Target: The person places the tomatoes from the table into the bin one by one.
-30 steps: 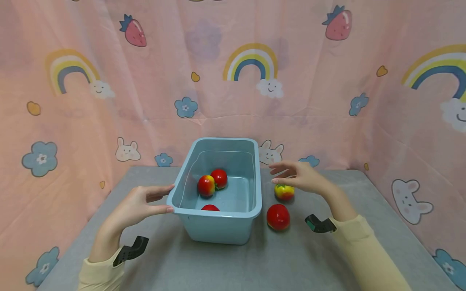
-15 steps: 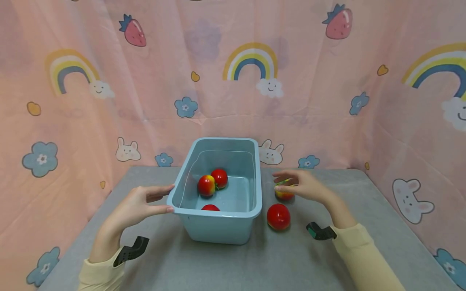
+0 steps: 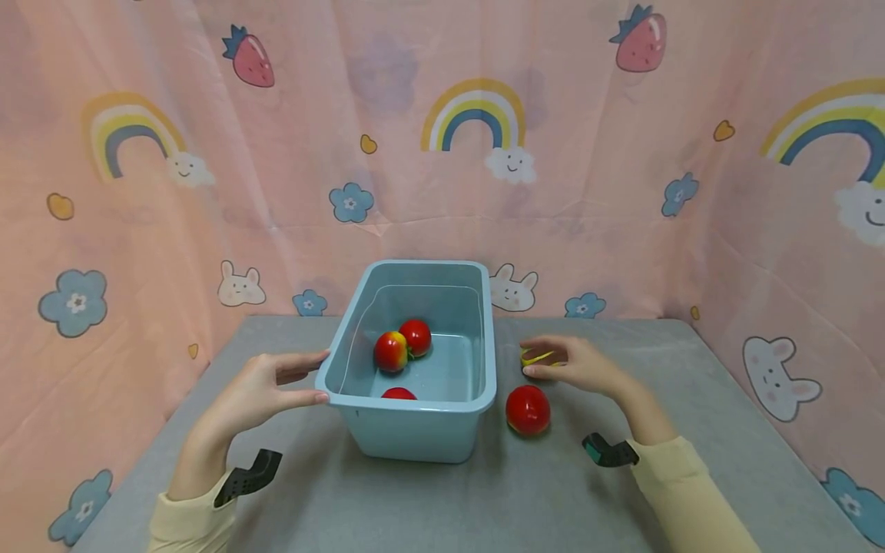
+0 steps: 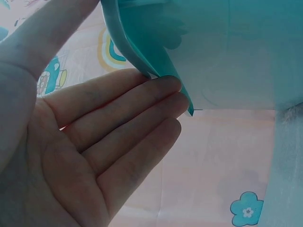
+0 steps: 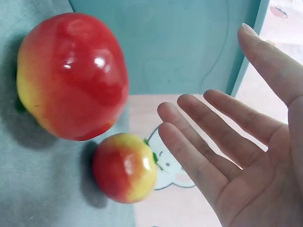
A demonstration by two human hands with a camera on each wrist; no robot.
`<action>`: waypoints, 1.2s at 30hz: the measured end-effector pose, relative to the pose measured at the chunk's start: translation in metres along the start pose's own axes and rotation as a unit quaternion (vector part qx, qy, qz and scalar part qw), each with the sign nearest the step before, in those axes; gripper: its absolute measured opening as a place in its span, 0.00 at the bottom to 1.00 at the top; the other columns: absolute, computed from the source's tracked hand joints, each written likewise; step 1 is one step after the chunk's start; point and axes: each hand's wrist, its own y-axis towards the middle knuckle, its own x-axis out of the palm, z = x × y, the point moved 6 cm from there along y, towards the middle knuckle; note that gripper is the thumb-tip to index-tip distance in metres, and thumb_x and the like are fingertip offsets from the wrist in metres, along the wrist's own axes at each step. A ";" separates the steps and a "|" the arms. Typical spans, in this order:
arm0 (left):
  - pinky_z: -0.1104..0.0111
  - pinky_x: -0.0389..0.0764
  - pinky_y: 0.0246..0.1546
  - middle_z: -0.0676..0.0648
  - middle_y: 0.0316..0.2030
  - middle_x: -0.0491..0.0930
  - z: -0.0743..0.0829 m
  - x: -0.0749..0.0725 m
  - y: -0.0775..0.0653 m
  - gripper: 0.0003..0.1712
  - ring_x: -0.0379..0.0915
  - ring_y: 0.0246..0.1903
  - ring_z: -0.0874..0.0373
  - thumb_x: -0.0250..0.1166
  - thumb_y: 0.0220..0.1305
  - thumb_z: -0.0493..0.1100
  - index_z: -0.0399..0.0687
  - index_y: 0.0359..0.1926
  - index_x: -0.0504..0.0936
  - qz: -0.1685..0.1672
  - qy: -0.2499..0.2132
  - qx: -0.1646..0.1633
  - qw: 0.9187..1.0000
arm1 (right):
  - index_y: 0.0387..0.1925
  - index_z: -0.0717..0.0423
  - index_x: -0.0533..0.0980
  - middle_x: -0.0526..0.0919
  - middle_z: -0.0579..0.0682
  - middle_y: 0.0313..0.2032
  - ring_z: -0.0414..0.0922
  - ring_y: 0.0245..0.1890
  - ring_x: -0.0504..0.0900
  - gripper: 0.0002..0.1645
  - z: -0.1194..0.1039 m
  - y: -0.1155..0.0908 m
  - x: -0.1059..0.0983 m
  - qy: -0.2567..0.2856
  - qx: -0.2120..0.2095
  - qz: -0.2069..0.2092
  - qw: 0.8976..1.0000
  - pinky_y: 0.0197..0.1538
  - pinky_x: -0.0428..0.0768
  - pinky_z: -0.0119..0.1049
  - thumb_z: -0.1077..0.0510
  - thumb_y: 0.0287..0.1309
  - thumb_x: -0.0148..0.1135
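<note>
My left hand (image 3: 259,395) touches the near left corner of a pale blue plastic bin (image 3: 415,432), its fingers (image 4: 137,135) nearly straight against the outside of the rim. Inside the bin lie two glossy red apples, one with yellow (image 3: 390,352) beside a redder one (image 3: 415,338); a third apple (image 3: 398,393) shows partly behind the front wall. My right hand (image 3: 579,365) hovers over a small red-and-yellow apple (image 5: 125,168) with green at its stem, fingers spread and apart from it in the right wrist view. A bigger red apple (image 3: 528,411) sits nearer me, right of the bin.
Everything stands on a grey table (image 3: 332,507). A pink printed cloth (image 3: 304,169) hangs behind it and along both sides. The bin's right wall is close to the two loose apples.
My right hand has lowered and moved slightly right over the far apple, which it now mostly covers in the head view. The left hand and the bin have stayed in place.
</note>
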 end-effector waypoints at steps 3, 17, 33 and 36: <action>0.60 0.79 0.55 0.47 0.55 0.79 0.000 0.000 0.000 0.37 0.77 0.54 0.49 0.72 0.49 0.56 0.47 0.60 0.76 0.001 -0.001 0.000 1.000 | 0.59 0.49 0.73 0.81 0.54 0.53 0.52 0.52 0.80 0.33 0.005 -0.002 0.003 0.001 0.007 -0.002 1.000 0.48 0.85 0.45 0.44 0.53 0.67; 0.60 0.79 0.55 0.48 0.55 0.79 -0.002 0.000 0.000 0.37 0.76 0.55 0.48 0.72 0.49 0.57 0.49 0.60 0.76 0.000 -0.003 0.000 1.000 | 0.56 0.57 0.75 0.81 0.55 0.49 0.49 0.47 0.79 0.34 0.023 -0.009 0.017 -0.006 0.024 -0.011 1.000 0.43 0.85 0.37 0.43 0.51 0.69; 0.61 0.79 0.54 0.48 0.55 0.79 -0.002 0.000 0.000 0.38 0.77 0.54 0.49 0.72 0.49 0.58 0.48 0.60 0.76 0.001 -0.001 0.004 1.000 | 0.59 0.55 0.72 0.79 0.55 0.55 0.53 0.52 0.78 0.39 0.035 -0.016 0.029 0.008 0.042 -0.022 0.999 0.47 0.86 0.41 0.43 0.47 0.72; 0.60 0.79 0.55 0.48 0.55 0.79 -0.002 0.000 0.000 0.38 0.77 0.54 0.49 0.72 0.49 0.58 0.47 0.60 0.76 0.000 -0.003 0.005 1.000 | 0.59 0.55 0.73 0.79 0.55 0.54 0.54 0.53 0.77 0.39 0.037 -0.018 0.031 0.008 0.047 -0.028 0.998 0.47 0.85 0.43 0.43 0.48 0.71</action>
